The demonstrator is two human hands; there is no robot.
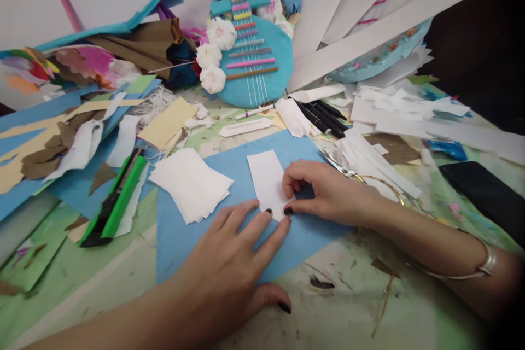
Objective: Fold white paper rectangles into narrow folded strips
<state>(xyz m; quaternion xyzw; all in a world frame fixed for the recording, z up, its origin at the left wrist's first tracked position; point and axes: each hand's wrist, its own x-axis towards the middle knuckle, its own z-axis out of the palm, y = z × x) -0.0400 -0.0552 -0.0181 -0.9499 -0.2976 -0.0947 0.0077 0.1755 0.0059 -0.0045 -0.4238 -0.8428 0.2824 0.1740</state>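
Note:
A white paper rectangle (266,174) lies on a blue sheet (180,262) in front of me. My left hand (235,262) is open, its fingers spread, with fingertips resting on the paper's lower end. From the right, my right hand (324,188) has its fingers curled and its thumb drawn close to them at the paper's lower right edge, pinching it there. To the left, a loose stack of white paper pieces (191,183) sits on the same blue sheet. Scissors (338,164) with gold handles lie behind my right hand, partly hidden by it.
A green and black box cutter (117,197) lies at left. Black markers (326,117) and white paper strips (369,164) are beyond my right hand. A blue paper guitar (262,65) stands at the back. A dark flat object (486,191) lies at right.

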